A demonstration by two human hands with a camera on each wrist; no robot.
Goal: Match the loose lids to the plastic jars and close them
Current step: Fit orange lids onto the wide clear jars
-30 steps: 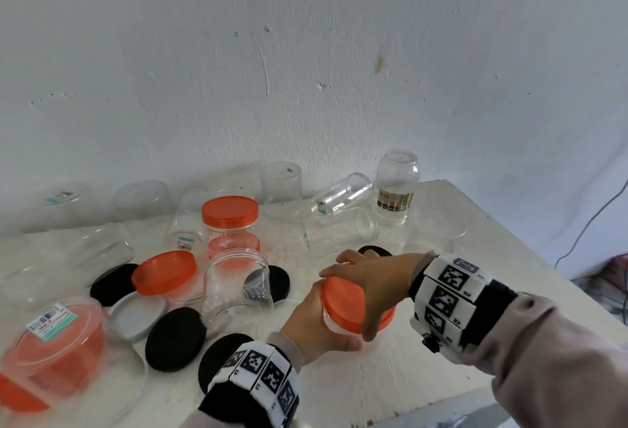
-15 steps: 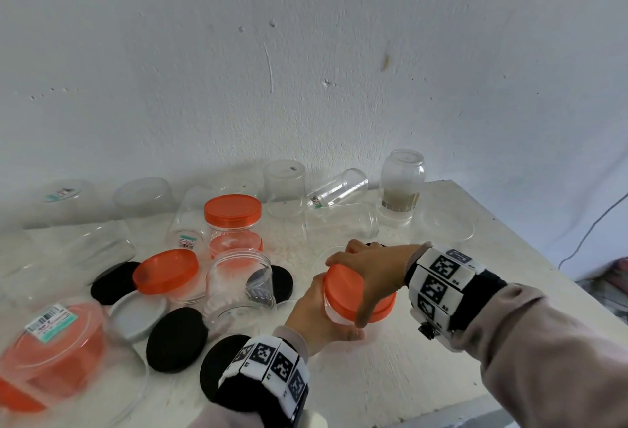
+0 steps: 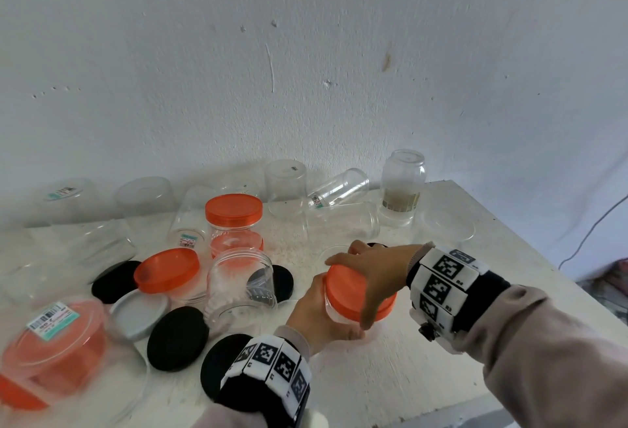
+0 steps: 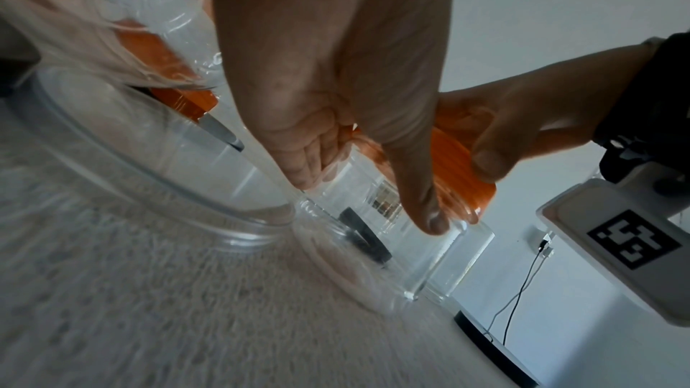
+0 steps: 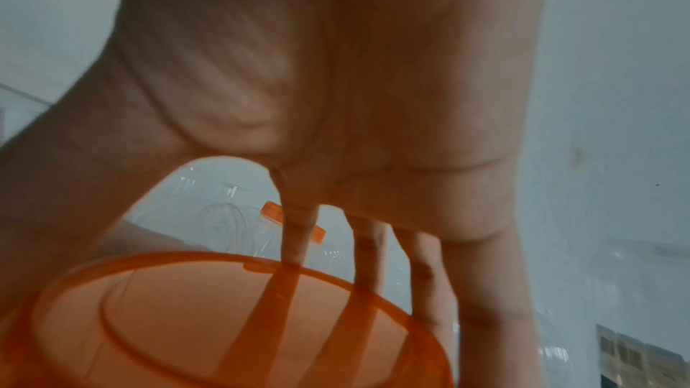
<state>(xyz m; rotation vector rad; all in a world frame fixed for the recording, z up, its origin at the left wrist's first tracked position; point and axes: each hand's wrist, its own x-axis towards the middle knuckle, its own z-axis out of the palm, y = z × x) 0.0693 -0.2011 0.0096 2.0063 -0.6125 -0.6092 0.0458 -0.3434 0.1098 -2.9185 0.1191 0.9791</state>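
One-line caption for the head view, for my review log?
Left hand steadies a clear jar while right hand grips its orange lid.

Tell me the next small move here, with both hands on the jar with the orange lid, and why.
Probably another twist of the orange lid with the right hand while the left hand steadies the clear jar. The right fingers are curled over the lid's rim, the left grips the jar below it, and the lid looks tilted in the head view, so it may not be fully seated.
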